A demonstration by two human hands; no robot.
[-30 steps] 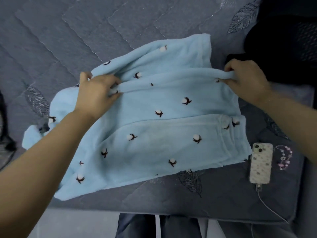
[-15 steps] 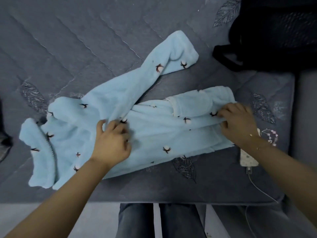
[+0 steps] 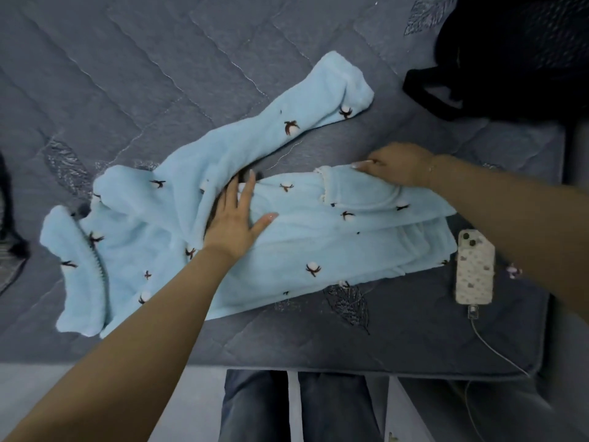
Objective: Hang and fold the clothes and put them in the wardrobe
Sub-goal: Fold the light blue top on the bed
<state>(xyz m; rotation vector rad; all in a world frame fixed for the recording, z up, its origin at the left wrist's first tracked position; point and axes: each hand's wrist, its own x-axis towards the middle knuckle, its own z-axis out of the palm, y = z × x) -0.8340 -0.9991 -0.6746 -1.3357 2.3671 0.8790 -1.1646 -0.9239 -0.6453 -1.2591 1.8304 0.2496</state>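
Mid-fold on the pale blue fleece garment (image 3: pixel 318 237) with cotton-boll print, spread flat on the grey quilted bed (image 3: pixel 159 74).

Left hand (image 3: pixel 234 218) released, fingers straight and splayed, pressing down on the folded body near the shoulder; right hand (image 3: pixel 395 169) at the far edge of a patch pocket, fingertips seemingly pinching the fleece, though exact grip hard to tell. Body already doubled lengthwise into a long band; one sleeve (image 3: pixel 287 122) not yet folded, angling away toward the black bag (image 3: pixel 510 59). Next, probably: sleeve brought across the band, then band folded end to end. Plush, thick, soft pile, likely to spring open unless smoothed; zip teeth at the collar end (image 3: pixel 98 266). Speckled phone (image 3: pixel 475 269) on its cable just beside the hem, worth avoiding.
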